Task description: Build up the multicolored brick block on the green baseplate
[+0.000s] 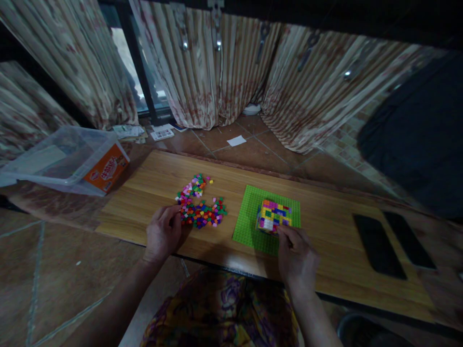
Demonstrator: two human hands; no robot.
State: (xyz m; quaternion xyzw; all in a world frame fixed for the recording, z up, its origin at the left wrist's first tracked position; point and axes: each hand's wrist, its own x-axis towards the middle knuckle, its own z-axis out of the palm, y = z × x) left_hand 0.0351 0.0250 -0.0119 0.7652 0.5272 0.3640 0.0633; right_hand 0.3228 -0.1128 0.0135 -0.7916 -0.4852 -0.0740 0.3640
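Observation:
A multicoloured block build (pixel 274 215) stands on a green studded baseplate (pixel 248 217) on the wooden table. My right hand (pixel 298 253) is at the build's near right corner, its thumb and fingertips pinched together against the top edge. Whatever may be between those fingertips is too small to make out. To the left lies a loose pile of small coloured blocks (pixel 202 212). My left hand (pixel 163 231) rests at the pile's left edge with its fingers curled and the fingertips pressed close to the blocks. Its grip is partly hidden.
Two dark flat phone-like slabs (pixel 379 246) lie on the table's right part. A clear plastic bin (pixel 68 159) with an orange label stands beyond the left end. Papers (pixel 237 140) lie on the tiled floor before striped curtains (pixel 231 72). A dark shape (pixel 415 130) is at the right.

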